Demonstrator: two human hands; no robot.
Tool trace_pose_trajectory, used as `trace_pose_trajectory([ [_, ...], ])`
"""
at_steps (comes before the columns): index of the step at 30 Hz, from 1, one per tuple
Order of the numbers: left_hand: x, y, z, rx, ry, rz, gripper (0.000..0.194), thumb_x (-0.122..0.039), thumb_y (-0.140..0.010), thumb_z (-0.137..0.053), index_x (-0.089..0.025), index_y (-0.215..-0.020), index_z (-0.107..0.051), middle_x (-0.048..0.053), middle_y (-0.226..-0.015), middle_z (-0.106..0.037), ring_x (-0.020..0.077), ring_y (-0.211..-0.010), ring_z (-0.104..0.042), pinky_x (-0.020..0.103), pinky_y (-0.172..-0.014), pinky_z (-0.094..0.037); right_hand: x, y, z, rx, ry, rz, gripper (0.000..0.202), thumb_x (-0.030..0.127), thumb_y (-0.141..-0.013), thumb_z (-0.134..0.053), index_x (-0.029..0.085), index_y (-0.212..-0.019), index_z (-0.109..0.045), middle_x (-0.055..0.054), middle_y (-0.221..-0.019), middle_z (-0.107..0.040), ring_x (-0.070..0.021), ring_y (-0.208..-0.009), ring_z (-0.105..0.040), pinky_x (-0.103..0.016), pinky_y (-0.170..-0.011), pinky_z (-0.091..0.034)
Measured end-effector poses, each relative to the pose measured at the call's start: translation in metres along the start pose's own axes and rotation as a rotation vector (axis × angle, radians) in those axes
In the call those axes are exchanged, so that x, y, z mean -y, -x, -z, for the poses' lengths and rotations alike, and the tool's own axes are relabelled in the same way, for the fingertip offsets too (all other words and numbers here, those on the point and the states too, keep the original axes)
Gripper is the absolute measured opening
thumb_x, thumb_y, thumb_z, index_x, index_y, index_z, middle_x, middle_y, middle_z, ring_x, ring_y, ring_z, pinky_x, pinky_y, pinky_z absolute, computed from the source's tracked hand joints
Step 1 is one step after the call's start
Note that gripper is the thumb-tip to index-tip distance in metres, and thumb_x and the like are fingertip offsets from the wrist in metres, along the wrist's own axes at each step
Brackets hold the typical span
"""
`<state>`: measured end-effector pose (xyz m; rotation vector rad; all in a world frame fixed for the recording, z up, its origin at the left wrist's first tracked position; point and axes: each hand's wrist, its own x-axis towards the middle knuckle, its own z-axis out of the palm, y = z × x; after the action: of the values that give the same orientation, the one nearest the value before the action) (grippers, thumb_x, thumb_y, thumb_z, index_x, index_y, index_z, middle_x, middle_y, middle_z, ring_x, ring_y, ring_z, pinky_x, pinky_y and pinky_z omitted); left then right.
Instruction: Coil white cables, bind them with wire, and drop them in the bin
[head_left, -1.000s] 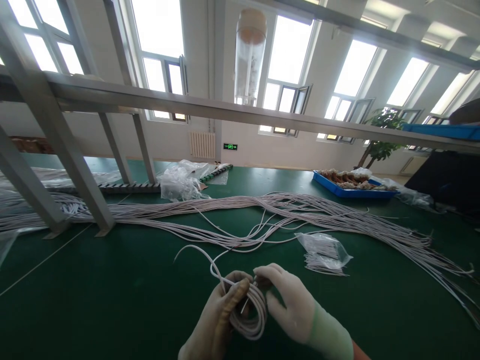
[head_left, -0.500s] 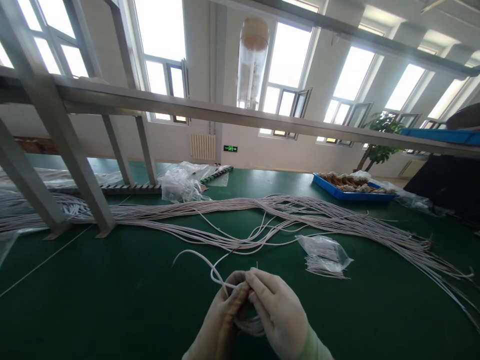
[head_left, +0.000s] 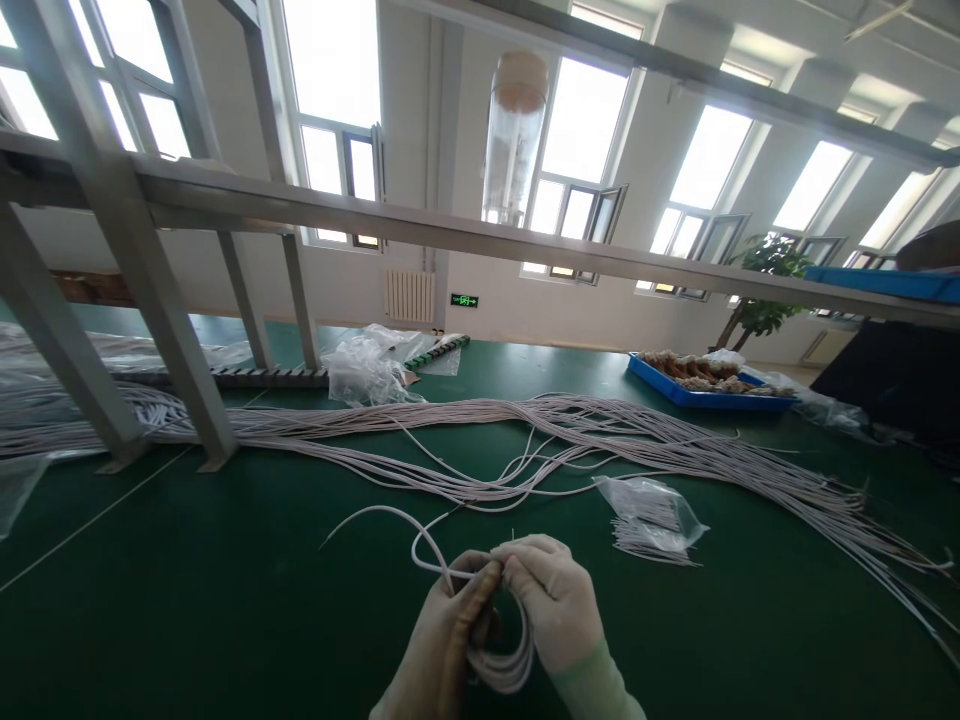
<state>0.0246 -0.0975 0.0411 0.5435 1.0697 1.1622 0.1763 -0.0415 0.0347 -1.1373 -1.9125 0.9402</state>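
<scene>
Both my hands wear pale gloves and meet low in the middle of the head view. My left hand (head_left: 448, 628) is closed round a coil of white cable (head_left: 510, 668), whose loops hang below the fingers. Two loose cable ends curve out to the upper left of that hand. My right hand (head_left: 553, 600) pinches at the top of the coil, its fingertips against my left fingertips. A thin tip sticks up just above them; what exactly the right fingertips grip is partly hidden.
A long bundle of white cables (head_left: 480, 410) runs across the green table (head_left: 247, 580). A clear bag with short thin pieces (head_left: 652, 518) lies right of my hands. Farther back are a blue tray (head_left: 675, 393), crumpled plastic (head_left: 367, 368) and a metal shelf frame (head_left: 161, 300).
My right hand has turned, with its thumb now pressed in at the fingertips, and more of the coil shows beneath. The loose cable end has swung slightly left and down.
</scene>
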Motion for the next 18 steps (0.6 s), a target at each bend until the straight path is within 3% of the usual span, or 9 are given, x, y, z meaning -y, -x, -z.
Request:
trace_pose_trajectory([
  [4,-0.001,0.000,-0.003,0.000,0.000,0.016,0.057,-0.059,-0.069,-0.082,-0.018,-0.105,-0.065,0.006,-0.090,-0.066,0.0235,-0.078,-0.062,0.036,-0.074,-0.050,-0.010,-0.007,-0.005,0.051,-0.279,-0.095,0.037,0.050,-0.095,-0.055,0.019,-0.097,-0.076,-0.010,-0.100,-0.068,-0.0270,-0.090,-0.068,-0.037,-0.076,-0.061],
  [7,0.004,-0.002,-0.008,0.052,0.021,-0.008,0.054,-0.061,-0.068,-0.081,-0.018,-0.098,-0.067,0.004,-0.082,-0.064,0.0226,-0.077,-0.061,0.035,-0.074,-0.049,-0.021,-0.013,-0.006,0.022,-0.302,-0.173,0.041,0.055,-0.091,-0.060,0.018,-0.093,-0.077,-0.008,-0.091,-0.067,-0.0243,-0.077,-0.067,-0.034,-0.066,-0.058],
  [10,0.010,-0.004,-0.012,0.091,0.047,-0.050,0.049,-0.060,-0.070,-0.081,-0.017,-0.090,-0.068,0.002,-0.078,-0.061,0.0202,-0.073,-0.059,0.034,-0.072,-0.048,-0.033,-0.017,-0.006,0.009,-0.224,-0.191,0.042,0.057,-0.087,-0.064,0.017,-0.084,-0.078,-0.008,-0.085,-0.069,-0.0263,-0.078,-0.067,-0.036,-0.071,-0.057],
  [13,0.006,-0.002,-0.012,0.024,0.060,-0.062,0.045,-0.058,-0.071,-0.081,-0.018,-0.088,-0.068,0.003,-0.080,-0.064,0.0214,-0.077,-0.060,0.034,-0.076,-0.049,-0.041,-0.016,-0.002,-0.016,-0.241,-0.156,0.041,0.055,-0.092,-0.058,0.018,-0.091,-0.076,-0.009,-0.088,-0.072,-0.0293,-0.087,-0.068,-0.040,-0.080,-0.056],
  [16,-0.005,0.004,-0.010,-0.059,-0.002,-0.089,0.051,-0.062,-0.066,-0.082,-0.019,-0.091,-0.070,0.007,-0.090,-0.068,0.0284,-0.092,-0.063,0.040,-0.086,-0.049,-0.035,-0.011,0.006,-0.103,-0.240,-0.116,0.039,0.050,-0.097,-0.050,0.020,-0.108,-0.071,-0.010,-0.096,-0.071,-0.0300,-0.093,-0.068,-0.044,-0.084,-0.057],
  [18,-0.011,0.008,-0.011,-0.081,-0.037,-0.076,0.054,-0.063,-0.061,-0.084,-0.020,-0.091,-0.070,0.009,-0.096,-0.069,0.0321,-0.097,-0.062,0.044,-0.088,-0.049,-0.025,-0.008,0.011,-0.107,-0.157,-0.071,0.030,0.044,-0.095,-0.052,0.022,-0.106,-0.070,-0.010,-0.097,-0.068,-0.0298,-0.091,-0.067,-0.045,-0.081,-0.059],
])
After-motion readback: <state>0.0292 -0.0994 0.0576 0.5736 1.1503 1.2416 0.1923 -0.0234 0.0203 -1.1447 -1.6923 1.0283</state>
